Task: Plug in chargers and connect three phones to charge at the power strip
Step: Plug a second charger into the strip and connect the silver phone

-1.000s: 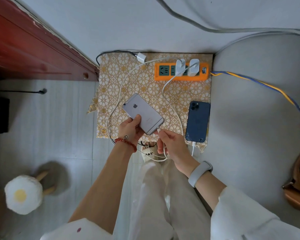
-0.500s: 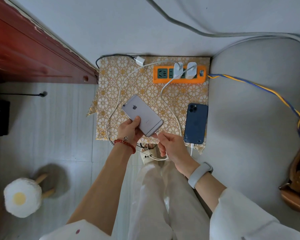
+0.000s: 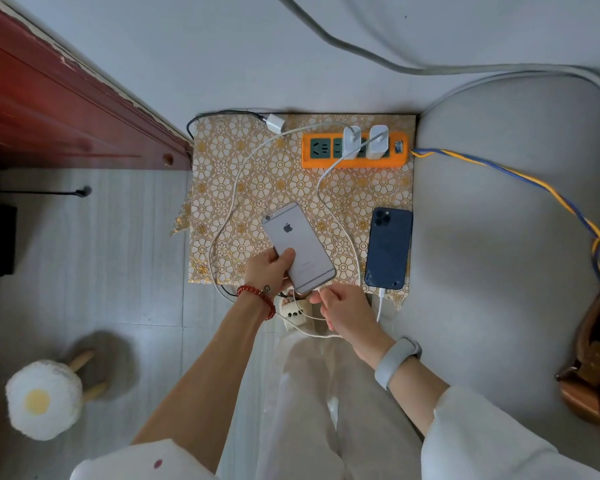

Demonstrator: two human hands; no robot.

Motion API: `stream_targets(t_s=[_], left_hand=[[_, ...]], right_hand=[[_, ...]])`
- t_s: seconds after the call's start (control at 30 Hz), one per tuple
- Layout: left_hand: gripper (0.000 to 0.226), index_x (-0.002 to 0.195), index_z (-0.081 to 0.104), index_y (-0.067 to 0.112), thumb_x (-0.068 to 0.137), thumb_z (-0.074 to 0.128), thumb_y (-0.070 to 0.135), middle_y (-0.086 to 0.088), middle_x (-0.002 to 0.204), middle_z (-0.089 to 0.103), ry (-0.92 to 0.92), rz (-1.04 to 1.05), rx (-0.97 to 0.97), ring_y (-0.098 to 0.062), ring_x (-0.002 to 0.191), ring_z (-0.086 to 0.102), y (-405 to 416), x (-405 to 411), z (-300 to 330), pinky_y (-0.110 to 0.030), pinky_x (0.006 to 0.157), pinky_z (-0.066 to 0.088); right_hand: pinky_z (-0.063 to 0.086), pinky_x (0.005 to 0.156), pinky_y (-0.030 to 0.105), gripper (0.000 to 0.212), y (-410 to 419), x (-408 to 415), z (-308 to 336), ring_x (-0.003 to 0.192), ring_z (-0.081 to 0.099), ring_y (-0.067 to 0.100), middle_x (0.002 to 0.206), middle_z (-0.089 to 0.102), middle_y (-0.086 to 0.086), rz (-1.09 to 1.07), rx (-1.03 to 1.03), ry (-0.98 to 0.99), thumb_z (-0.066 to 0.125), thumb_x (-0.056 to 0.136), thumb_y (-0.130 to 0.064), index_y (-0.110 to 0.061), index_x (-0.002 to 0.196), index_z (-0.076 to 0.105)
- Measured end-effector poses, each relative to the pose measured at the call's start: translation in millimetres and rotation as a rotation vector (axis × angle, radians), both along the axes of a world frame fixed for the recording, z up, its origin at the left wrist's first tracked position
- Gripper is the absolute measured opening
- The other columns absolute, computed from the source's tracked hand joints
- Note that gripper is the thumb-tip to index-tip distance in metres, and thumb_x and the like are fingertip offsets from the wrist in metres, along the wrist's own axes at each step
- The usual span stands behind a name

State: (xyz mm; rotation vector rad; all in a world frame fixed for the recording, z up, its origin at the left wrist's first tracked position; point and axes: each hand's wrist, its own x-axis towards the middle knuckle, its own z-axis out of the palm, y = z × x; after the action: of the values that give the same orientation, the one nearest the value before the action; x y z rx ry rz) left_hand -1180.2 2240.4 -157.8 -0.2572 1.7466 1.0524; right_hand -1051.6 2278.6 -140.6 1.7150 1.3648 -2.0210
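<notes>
We see a patterned gold cloth spread over a small table. On it, the orange power strip sits along the far edge with two white chargers plugged in. A loose white adapter lies left of the strip; a blue phone lies face down nearer us, below the strip's right end.

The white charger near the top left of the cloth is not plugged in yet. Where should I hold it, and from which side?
Grip the white charger by its short blocky body, across the two flat sides, coming from above. It lies loose on the patterned cloth, left of the orange power strip, with a dark cable leaving its left end, so keep your fingers clear of that end.
</notes>
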Motion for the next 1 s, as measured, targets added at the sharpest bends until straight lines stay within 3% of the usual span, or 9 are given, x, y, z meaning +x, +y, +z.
stream_targets(t_s=[0.07, 0.13, 0.27, 0.37, 0.5, 0.67, 0.73, 0.87, 1.0], left_hand=[[0.018, 0.104, 0.056, 0.000, 0.089, 0.051, 0.011, -0.005, 0.085, 0.062, -0.035, -0.007, -0.005, -0.013, 0.072, 0.061, -1.5, 1.9, -2.4, -0.018, 0.054, 0.055], [0.019, 0.106, 0.054, 0.000, 0.090, 0.049, 0.010, -0.007, 0.089, 0.061, -0.067, 0.020, -0.002, -0.017, 0.077, 0.061, -4.0, 2.3, -4.6, -0.022, 0.057, 0.056], [0.021, 0.108, 0.053, -0.002, 0.090, 0.049, 0.010, -0.014, 0.103, 0.059, 0.009, 0.002, -0.125, -0.029, 0.095, 0.059, -14.0, -1.6, -12.4, -0.044, 0.083, 0.052], [0.016, 0.101, 0.055, 0.003, 0.089, 0.050, 0.011, -0.013, 0.104, 0.060, 0.093, -0.083, -0.189, -0.032, 0.100, 0.059, -22.2, -9.0, -18.0, -0.050, 0.091, 0.050], [0.010, 0.096, 0.055, 0.010, 0.088, 0.051, 0.013, -0.010, 0.098, 0.061, 0.163, -0.231, -0.190, -0.027, 0.093, 0.059, -26.3, -14.7, -22.9, -0.043, 0.085, 0.052], [0.015, 0.100, 0.056, 0.009, 0.090, 0.046, 0.014, -0.009, 0.095, 0.059, 0.209, -0.380, -0.177, -0.026, 0.089, 0.057, -21.6, -15.3, -30.0, -0.041, 0.079, 0.050], [0.019, 0.104, 0.055, 0.007, 0.090, 0.043, 0.013, -0.009, 0.095, 0.058, 0.198, -0.429, -0.166, -0.025, 0.088, 0.055, -16.2, -12.7, -28.6, -0.037, 0.075, 0.048], [0.025, 0.112, 0.052, 0.005, 0.090, 0.040, 0.011, -0.015, 0.104, 0.060, 0.201, -0.530, -0.164, -0.030, 0.094, 0.057, -0.1, -4.1, -26.5, -0.043, 0.083, 0.049], [0.034, 0.124, 0.042, 0.011, 0.090, 0.041, 0.010, -0.020, 0.106, 0.063, 0.208, -0.608, -0.136, -0.036, 0.096, 0.060, 24.8, 13.3, -33.6, -0.048, 0.082, 0.052]], right_hand=[[0.040, 0.043, 0.015, 0.032, 4.3, 4.1, -0.3, 0.038, 0.044, 0.004, 0.039, 0.049, -0.008, 0.062, -0.025, 0.016, 0.041, 0.091, -0.007, -0.008, 0.069, 0.065], [0.051, 0.059, 0.020, 0.029, 16.3, 8.4, -1.8, 0.049, 0.055, 0.010, 0.050, 0.058, -0.001, 0.254, -0.002, 0.036, 0.045, 0.090, -0.013, -0.008, 0.073, 0.068], [0.046, 0.063, 0.035, 0.030, 48.5, 15.8, -19.5, 0.063, 0.055, 0.026, 0.073, 0.057, 0.011, 0.606, 0.252, -0.060, 0.039, 0.093, -0.018, -0.005, 0.073, 0.058], [0.045, 0.076, 0.035, 0.024, 71.0, 13.6, -38.4, 0.099, 0.056, 0.029, 0.107, 0.060, 0.011, 0.547, 0.563, -0.247, 0.042, 0.092, -0.016, -0.006, 0.108, 0.057], [0.047, 0.079, 0.042, 0.042, 91.0, -11.6, -61.5, 0.116, 0.043, 0.031, 0.126, 0.047, 0.013, 0.658, 0.680, -0.320, 0.049, 0.091, -0.025, -0.011, 0.129, 0.039], [0.047, 0.073, 0.040, 0.030, 91.9, -44.7, -76.3, 0.112, 0.044, 0.030, 0.120, 0.046, 0.014, 0.753, 0.793, -0.215, 0.053, 0.088, -0.021, -0.014, 0.117, 0.049], [0.045, 0.063, 0.036, 0.016, 89.9, -41.8, -75.7, 0.094, 0.052, 0.027, 0.101, 0.053, 0.011, 0.699, 0.847, -0.161, 0.049, 0.091, -0.018, -0.010, 0.104, 0.055], [0.027, 0.040, 0.024, 0.021, 95.7, -4.1, -64.7, 0.046, 0.048, 0.024, 0.059, 0.051, 0.002, 0.575, 0.915, -0.238, 0.036, 0.096, -0.021, -0.005, 0.098, 0.051], [0.040, 0.051, 0.036, 0.020, 119.6, 41.5, -42.3, 0.065, 0.062, 0.042, 0.070, 0.065, 0.021, 0.489, 1.016, -0.419, 0.045, 0.092, -0.018, -0.007, 0.108, 0.050]])
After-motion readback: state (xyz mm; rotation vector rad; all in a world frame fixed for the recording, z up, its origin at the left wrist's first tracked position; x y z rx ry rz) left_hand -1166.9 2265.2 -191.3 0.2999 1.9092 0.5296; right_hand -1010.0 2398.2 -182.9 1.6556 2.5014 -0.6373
